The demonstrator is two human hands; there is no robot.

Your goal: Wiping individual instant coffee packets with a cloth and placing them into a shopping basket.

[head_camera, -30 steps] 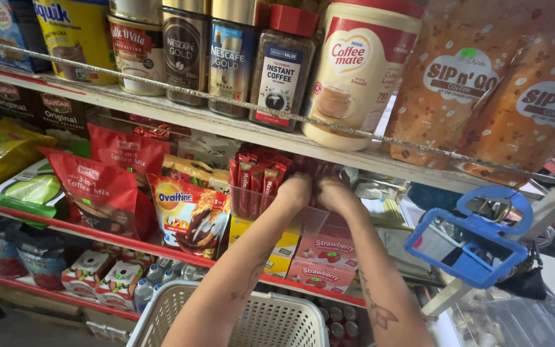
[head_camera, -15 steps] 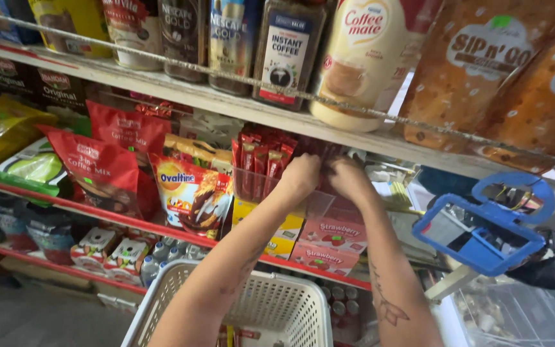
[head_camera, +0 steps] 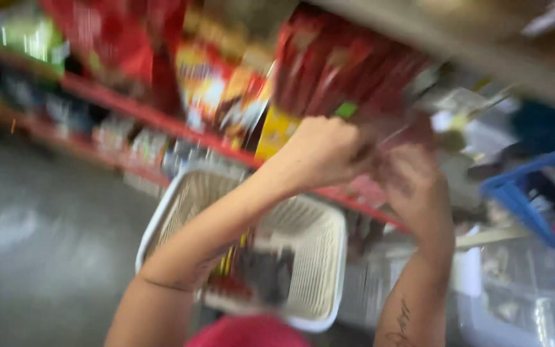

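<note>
Both hands dropped lower, left hand [head_camera: 319,151], right hand [head_camera: 412,186], red sachets [head_camera: 348,71], basket [head_camera: 319,257] beneath

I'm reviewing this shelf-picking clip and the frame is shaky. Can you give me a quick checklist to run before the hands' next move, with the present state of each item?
1. Both hands at the shelf: ok. Left hand and right hand are raised to the red sachet packs.
2. Grip on a pack: cannot tell, motion blur hides the fingers.
3. White basket below the arms: ok, open side up.
4. Room in the basket: ok, a few items lie at its near end.
5. Blue basket clear of the right arm: ok, it sits apart to the right.
</note>
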